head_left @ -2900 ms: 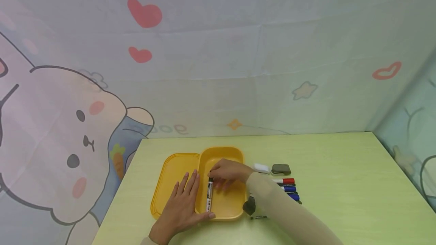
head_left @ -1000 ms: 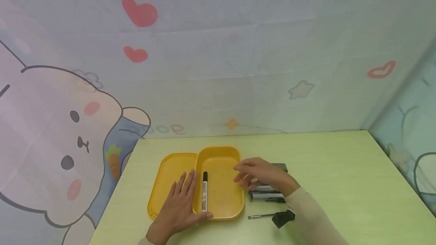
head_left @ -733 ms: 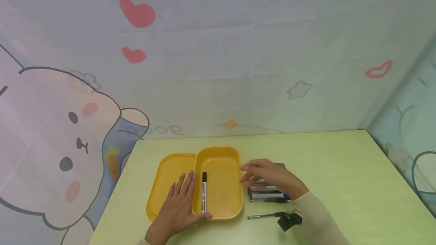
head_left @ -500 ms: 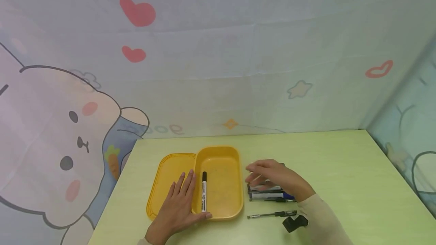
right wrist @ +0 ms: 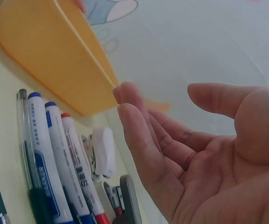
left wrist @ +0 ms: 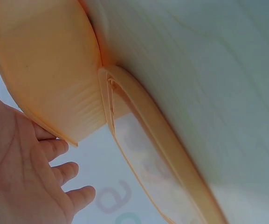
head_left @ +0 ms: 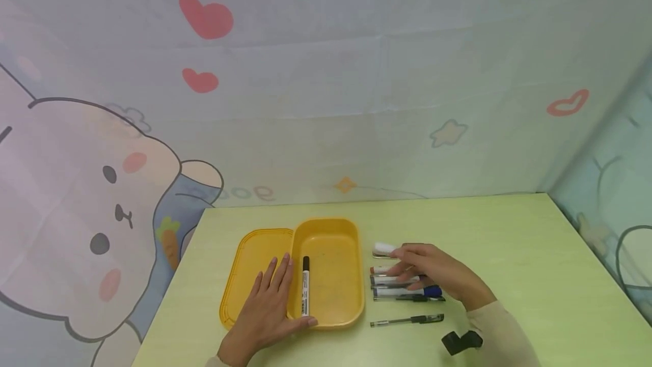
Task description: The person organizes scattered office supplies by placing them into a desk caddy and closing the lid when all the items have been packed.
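Plainly, right hand (head_left: 437, 272) hovers (outside yellow box's rim (head_left: 360, 276)).

Yellow box (head_left: 333, 282); black-capped white marker (head_left: 305, 293); red-capped white marker (right wrist: 82, 168); yellow-green table (head_left: 499, 259); pale backdrop (head_left: 316, 146), pinkish-red hearts (head_left: 209, 18).

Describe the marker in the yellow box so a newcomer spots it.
On the table, find the yellow box with the left hand at its left edge. Inside, along that edge, lies a white marker, cap end away from the person. Its black cap distinguishes it from the blue- and red-capped markers outside.
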Demonstrator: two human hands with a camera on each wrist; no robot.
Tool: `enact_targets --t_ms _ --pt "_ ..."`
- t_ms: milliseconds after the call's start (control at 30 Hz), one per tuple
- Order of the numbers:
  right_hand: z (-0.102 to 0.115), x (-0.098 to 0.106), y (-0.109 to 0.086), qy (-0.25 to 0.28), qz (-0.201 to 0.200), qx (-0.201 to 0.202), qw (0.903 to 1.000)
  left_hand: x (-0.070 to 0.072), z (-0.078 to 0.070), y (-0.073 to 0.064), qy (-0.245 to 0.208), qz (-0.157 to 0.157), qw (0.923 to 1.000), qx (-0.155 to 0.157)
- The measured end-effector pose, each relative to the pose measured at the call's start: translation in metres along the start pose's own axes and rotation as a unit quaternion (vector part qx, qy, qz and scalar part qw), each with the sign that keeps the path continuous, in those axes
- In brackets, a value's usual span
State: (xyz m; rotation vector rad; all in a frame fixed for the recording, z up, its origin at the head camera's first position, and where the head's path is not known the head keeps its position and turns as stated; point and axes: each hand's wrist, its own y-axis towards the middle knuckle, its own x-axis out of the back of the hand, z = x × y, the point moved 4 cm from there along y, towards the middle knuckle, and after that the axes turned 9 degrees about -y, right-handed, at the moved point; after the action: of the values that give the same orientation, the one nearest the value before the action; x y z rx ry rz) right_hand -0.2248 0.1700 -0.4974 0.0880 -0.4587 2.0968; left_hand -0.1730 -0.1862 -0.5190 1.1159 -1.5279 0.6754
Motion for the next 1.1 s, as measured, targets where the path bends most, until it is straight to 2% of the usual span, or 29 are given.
enact_targets --t_ms 100,567,1100 --pt "-0.006 0.004 -0.004 0.01 0.002 0.005 0.9999 -0.001 0.0 0.0 -0.002 0.002 1.0 0.002" --pt "-0.03 0.013 -0.022 0.017 -0.009 -0.035 0.9992 -0.002 0.001 0.001 -0.003 0.003 1.0 0.003" --pt "-0.053 0.022 -0.041 0.029 -0.007 -0.036 0.9989 -0.001 0.0 0.0 -0.003 0.002 1.0 0.001"
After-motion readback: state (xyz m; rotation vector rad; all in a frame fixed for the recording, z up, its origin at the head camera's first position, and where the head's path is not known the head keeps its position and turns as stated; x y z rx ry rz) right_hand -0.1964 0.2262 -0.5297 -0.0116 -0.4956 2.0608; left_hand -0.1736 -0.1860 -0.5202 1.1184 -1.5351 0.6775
